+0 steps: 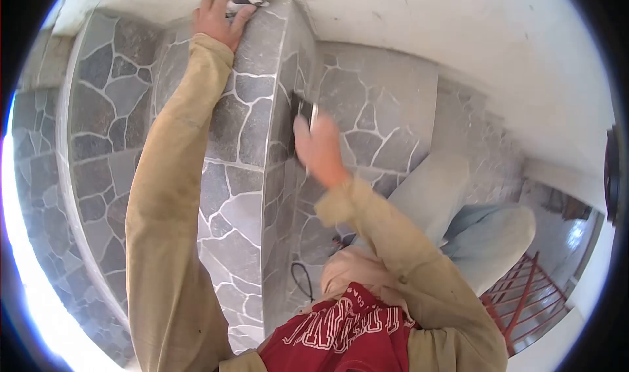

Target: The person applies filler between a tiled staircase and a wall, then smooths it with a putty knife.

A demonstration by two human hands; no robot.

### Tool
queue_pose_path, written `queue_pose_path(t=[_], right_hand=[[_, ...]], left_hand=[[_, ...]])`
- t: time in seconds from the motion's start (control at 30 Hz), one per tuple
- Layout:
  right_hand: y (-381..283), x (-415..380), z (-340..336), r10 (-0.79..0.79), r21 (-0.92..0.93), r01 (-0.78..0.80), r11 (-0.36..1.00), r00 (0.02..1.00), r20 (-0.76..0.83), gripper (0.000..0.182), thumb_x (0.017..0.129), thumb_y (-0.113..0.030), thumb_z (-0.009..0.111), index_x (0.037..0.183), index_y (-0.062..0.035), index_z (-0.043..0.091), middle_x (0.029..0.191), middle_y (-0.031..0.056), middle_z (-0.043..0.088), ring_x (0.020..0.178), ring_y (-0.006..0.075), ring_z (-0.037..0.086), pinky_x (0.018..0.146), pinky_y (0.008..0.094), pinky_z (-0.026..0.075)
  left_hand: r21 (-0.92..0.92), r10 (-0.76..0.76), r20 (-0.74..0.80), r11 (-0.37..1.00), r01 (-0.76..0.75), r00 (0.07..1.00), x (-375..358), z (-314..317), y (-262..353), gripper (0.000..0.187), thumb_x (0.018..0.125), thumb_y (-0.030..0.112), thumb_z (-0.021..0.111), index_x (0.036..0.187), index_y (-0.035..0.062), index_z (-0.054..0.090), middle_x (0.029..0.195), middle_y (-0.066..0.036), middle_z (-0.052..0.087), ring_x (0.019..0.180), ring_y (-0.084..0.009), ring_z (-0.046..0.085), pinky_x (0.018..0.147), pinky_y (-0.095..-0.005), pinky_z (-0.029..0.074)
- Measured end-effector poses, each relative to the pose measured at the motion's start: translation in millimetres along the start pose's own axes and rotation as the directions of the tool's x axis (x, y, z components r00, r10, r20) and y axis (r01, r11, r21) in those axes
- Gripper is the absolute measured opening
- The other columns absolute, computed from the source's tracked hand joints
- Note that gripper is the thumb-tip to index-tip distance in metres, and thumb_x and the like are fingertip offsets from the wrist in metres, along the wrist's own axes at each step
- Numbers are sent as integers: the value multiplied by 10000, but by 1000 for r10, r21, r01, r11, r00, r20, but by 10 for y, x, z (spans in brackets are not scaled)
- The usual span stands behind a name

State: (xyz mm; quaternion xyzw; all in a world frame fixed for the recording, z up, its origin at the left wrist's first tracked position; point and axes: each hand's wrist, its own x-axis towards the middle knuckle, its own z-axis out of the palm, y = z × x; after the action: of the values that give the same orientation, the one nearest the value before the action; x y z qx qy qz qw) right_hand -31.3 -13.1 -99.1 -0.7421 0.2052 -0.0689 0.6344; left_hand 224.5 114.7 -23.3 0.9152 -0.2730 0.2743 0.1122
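Right hand (320,148), frame centre, gripping dark trowel (301,104) along step (244,133) side, likely for even pressure. Left hand (217,24), upper left, fingers around black-and-white bundle (247,1), probably bracing body.

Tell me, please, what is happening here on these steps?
A person's right hand, blurred, holds a dark flat tool up against or close to the riser of a stone-patterned step. The left hand is on top of that step, beside the pale wall, with a small dark-and-white item at its fingers; I cannot tell what it is.
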Motion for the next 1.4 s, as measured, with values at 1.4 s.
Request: queue_pose_path(t=[1.4], right_hand=[[711, 1777, -148, -9, -374, -108, 921, 955, -298, 242, 769, -139, 641, 861, 83, 659, 930, 330, 683, 937, 492, 673, 813, 500, 543]], left_hand=[[33, -109, 55, 994, 107, 993, 16, -81, 106, 556, 837, 597, 700, 1131, 126, 688, 1109, -141, 634, 1065, -376, 575, 929, -490, 448]])
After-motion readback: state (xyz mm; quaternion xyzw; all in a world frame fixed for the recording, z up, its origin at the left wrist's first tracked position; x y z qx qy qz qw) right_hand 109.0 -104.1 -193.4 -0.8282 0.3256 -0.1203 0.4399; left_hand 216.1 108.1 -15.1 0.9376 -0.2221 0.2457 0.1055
